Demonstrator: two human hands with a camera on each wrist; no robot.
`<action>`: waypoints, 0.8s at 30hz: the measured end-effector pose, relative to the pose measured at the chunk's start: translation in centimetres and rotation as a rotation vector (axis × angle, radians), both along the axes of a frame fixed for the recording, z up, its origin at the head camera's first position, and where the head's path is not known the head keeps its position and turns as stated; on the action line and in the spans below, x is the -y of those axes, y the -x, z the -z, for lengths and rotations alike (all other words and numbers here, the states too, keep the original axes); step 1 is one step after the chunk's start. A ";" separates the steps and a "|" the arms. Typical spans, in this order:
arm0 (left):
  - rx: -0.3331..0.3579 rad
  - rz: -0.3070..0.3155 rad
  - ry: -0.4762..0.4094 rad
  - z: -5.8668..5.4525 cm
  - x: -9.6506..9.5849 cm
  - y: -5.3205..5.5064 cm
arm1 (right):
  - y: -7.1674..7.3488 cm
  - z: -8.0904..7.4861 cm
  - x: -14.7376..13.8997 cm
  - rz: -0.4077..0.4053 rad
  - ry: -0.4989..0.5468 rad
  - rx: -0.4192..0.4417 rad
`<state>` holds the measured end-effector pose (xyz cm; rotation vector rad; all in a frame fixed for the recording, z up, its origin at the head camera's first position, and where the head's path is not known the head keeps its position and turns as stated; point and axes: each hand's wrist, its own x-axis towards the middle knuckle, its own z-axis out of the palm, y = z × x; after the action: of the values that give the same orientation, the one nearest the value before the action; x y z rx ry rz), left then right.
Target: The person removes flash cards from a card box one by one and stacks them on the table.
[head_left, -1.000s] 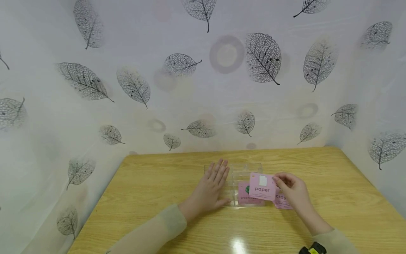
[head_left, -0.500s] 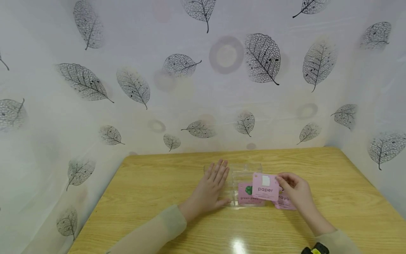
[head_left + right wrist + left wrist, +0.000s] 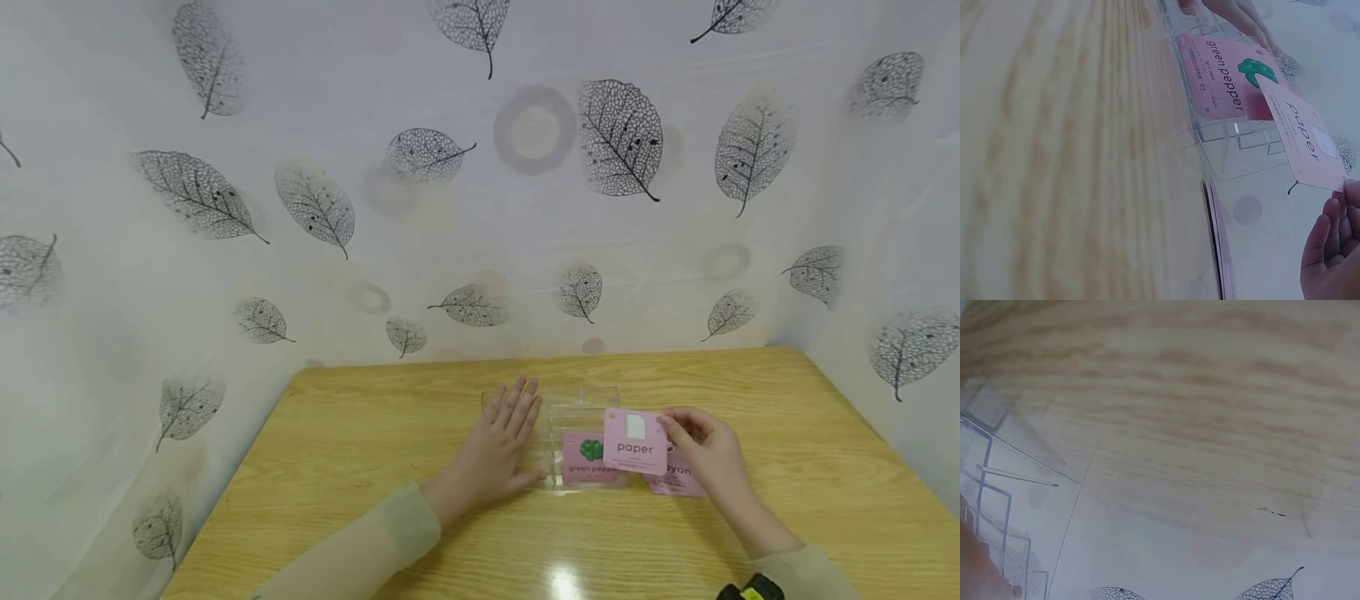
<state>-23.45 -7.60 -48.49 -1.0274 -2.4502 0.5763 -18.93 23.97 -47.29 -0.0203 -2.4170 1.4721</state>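
Note:
A pink card (image 3: pixel 634 443) printed "paper" is pinched at its upper right corner between the thumb and fingers of my right hand (image 3: pixel 708 450). In the right wrist view this paper card (image 3: pixel 1304 131) is lifted and tilted. Beneath it, a "green pepper" card (image 3: pixel 588 462) stands in a clear stepped plastic rack (image 3: pixel 585 398). My left hand (image 3: pixel 498 442) lies with straight fingers over the rack's left part, palm hidden. Further right, a "crayon" card (image 3: pixel 678 477) rests on the table, partly covered by the paper card and right hand.
The wooden table (image 3: pixel 360 433) backs onto a white cloth with leaf prints (image 3: pixel 480 304). Edge-on in the right wrist view, a pink card stack (image 3: pixel 1219 244) lies beside the rack. A black and yellow wrist device (image 3: pixel 752 590) sits on the right sleeve.
My right hand has moved slightly right with the paper card, showing more of the green pepper card and covering more of the crayon card. The left hand has stayed in place.

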 end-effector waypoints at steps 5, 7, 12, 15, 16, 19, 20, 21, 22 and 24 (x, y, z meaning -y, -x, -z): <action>0.003 0.002 -0.004 0.1 0.0 0.0 | -0.1 -0.2 -0.2 -0.006 -0.008 -0.009; 0.001 0.004 -0.006 0.1 0.0 0.0 | -0.2 -0.2 -0.3 -0.009 -0.012 -0.014; -0.005 0.009 -0.007 0.0 0.0 0.0 | -0.2 -0.2 -0.8 -0.007 -0.011 -0.026; -0.004 0.008 -0.006 -0.1 0.0 0.0 | -0.2 -0.2 -1.0 0.001 -0.009 -0.026; -0.004 0.008 -0.006 -0.1 0.0 0.0 | -0.2 -0.2 -1.2 0.004 -0.010 -0.024; -0.001 0.008 -0.007 -0.1 0.0 0.0 | -0.1 0.0 -1.5 0.010 -0.014 -0.016; 0.000 0.008 -0.008 0.0 0.0 0.0 | -0.1 0.0 -1.5 0.012 -0.015 -0.014; -0.001 0.009 -0.009 0.0 0.0 0.0 | -0.1 0.1 -1.6 0.012 -0.014 -0.014; -0.002 0.010 -0.010 0.0 0.0 0.0 | -0.1 0.1 -1.7 0.011 -0.015 -0.015; -0.004 0.009 -0.007 0.1 0.0 0.1 | -0.1 0.2 -1.7 0.010 -0.017 -0.011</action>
<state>-23.54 -7.63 -48.62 -1.0331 -2.4411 0.5664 -18.82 25.70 -47.49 -0.0209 -2.4171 1.4443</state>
